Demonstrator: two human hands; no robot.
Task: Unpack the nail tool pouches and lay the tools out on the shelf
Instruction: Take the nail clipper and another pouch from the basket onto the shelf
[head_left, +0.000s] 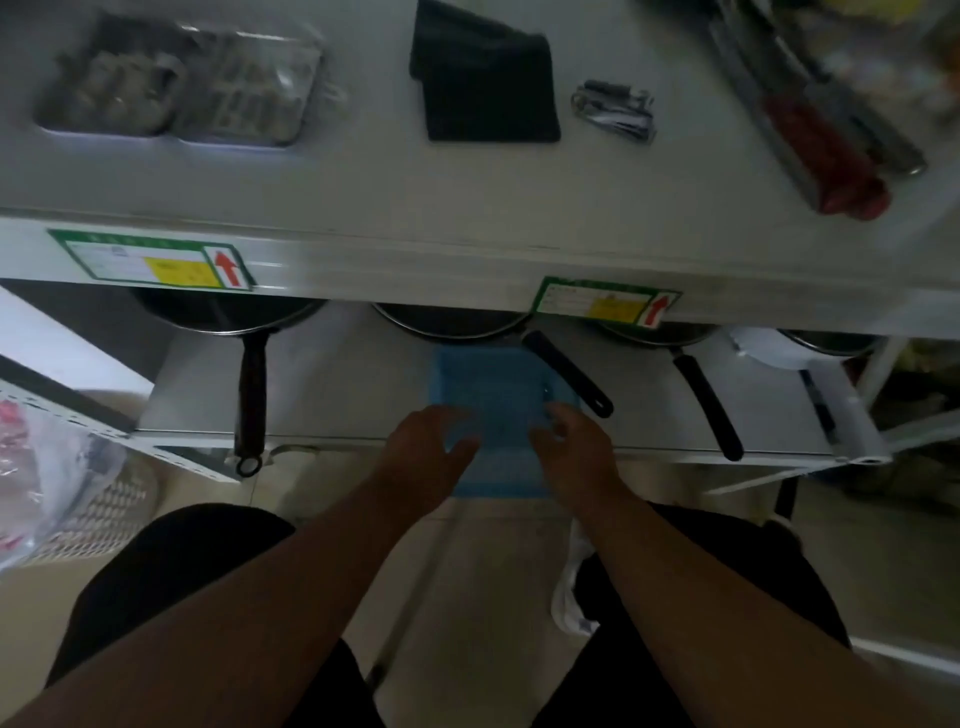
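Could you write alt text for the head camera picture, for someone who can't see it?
Two bare hands, left and right, reach towards a blue basket on a lower shelf, among frying pans. On the white upper shelf lie a black pouch, small metal tools and clear packets.

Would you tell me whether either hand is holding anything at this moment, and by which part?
Neither visibly grips anything: the left hand and right hand hover with loosely spread fingers by the blue basket.

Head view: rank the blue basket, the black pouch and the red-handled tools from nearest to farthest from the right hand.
From the right hand:
1. Blue basket, lower shelf, right at the fingers.
2. Black pouch, top shelf, straight ahead.
3. Red-handled tools, top shelf, far right.
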